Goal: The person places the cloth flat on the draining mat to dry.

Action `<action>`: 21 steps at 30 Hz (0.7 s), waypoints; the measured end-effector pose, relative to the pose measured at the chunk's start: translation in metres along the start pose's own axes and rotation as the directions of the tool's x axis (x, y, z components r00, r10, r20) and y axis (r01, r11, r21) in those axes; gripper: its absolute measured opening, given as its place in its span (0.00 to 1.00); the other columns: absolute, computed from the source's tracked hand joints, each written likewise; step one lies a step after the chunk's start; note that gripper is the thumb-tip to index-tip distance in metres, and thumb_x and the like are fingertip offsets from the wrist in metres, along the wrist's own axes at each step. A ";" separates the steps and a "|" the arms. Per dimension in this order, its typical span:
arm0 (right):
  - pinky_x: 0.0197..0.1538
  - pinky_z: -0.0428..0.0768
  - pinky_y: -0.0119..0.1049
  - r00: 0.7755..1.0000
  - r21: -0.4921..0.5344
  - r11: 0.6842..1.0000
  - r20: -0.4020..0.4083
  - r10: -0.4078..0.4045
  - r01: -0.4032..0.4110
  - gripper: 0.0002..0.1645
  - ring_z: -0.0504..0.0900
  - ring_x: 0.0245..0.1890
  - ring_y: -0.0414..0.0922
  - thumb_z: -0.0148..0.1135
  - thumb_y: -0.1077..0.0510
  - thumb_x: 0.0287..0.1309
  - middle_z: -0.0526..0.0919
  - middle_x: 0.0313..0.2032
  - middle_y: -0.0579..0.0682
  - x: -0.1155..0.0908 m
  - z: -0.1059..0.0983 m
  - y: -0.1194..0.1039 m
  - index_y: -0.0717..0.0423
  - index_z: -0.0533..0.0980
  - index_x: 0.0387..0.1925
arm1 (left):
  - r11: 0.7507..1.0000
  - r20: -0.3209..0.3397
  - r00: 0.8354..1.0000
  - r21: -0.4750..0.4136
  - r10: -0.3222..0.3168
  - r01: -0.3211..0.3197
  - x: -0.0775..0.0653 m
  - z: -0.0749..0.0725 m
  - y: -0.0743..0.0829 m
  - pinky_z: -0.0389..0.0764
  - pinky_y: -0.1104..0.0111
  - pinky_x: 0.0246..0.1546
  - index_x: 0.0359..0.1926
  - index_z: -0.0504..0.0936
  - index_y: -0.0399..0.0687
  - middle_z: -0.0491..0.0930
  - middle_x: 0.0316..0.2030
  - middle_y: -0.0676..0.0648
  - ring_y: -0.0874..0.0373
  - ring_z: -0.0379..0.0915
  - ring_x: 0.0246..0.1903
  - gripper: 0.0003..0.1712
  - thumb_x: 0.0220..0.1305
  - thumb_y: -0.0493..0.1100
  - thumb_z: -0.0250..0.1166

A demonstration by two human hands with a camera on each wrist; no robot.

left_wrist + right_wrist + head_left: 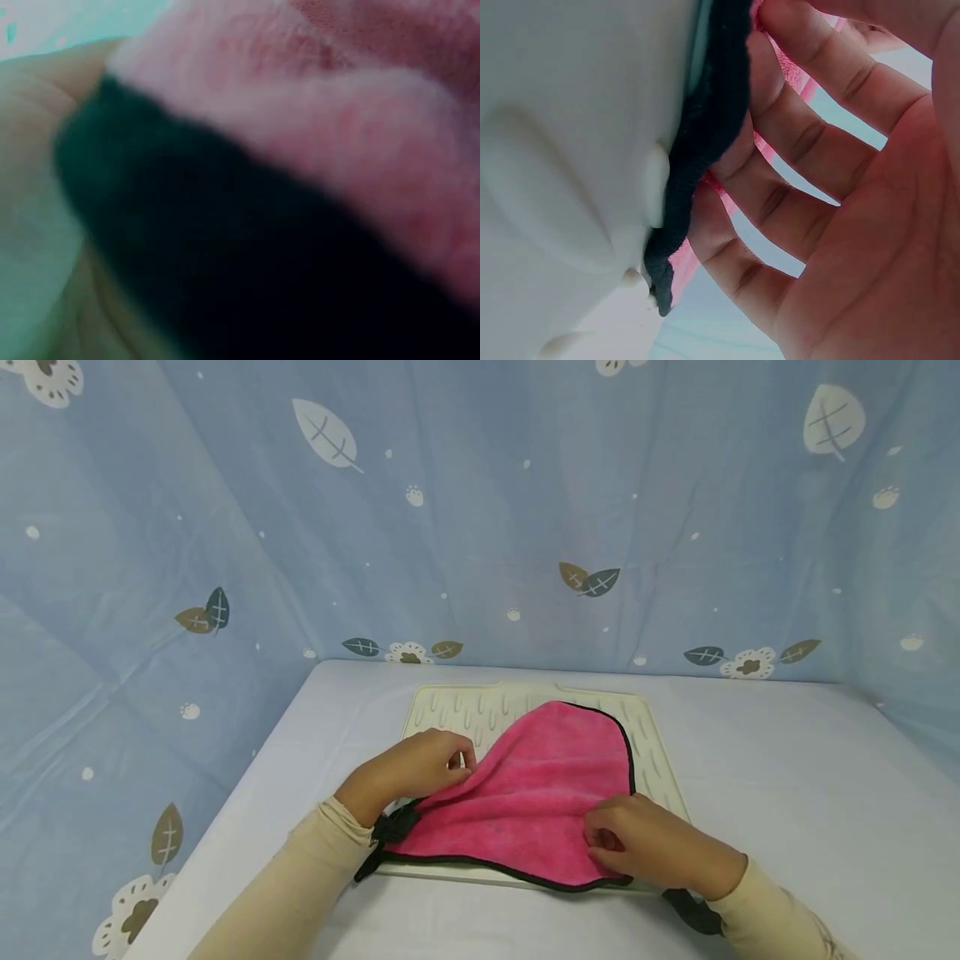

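Observation:
A pink cloth (525,802) with black edging lies rumpled over a cream draining mat (442,703) with raised oval ridges. At the cloth's left side, my left hand (420,764) pinches its raised, folded edge between thumb and fingers. My right hand (656,839) grips the cloth near its lower right corner, thumb and fingertips close together. Pink fabric (360,142) and its black border fill most of the left wrist view, blurred and close, hiding the left fingertips. In the right wrist view, the fingers (802,135) bend against the black edging (712,97).
White sheeting (780,760) covers the flat surface under the mat. A blue curtain (480,510) printed with leaves and flowers hangs behind it and along the left side. Dark straps (693,912) sit at both wrists.

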State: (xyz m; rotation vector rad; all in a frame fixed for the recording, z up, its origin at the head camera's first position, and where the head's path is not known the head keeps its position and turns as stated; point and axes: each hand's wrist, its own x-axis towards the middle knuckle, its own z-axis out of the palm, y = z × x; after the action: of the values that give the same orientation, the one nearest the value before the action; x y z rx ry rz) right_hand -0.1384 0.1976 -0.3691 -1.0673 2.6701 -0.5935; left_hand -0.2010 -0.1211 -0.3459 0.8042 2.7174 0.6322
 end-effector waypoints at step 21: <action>0.28 0.70 0.25 1.000 0.000 1.000 -0.006 0.002 -0.002 0.18 0.68 0.24 0.30 0.71 0.57 0.57 0.68 0.20 0.31 0.000 0.001 0.001 0.37 0.71 0.21 | 0.990 0.100 0.985 0.012 -0.142 0.141 -0.002 0.007 0.000 0.73 0.66 0.31 0.43 0.79 0.56 0.76 0.24 0.53 0.61 0.72 0.27 0.17 0.57 0.51 0.74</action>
State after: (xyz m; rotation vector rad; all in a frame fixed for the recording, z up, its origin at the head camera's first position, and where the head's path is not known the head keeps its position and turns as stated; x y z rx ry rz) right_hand -0.1384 0.1978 -0.3701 -1.0639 2.6762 -0.5967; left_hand -0.1974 -0.1195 -0.3514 0.6197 2.6562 0.5394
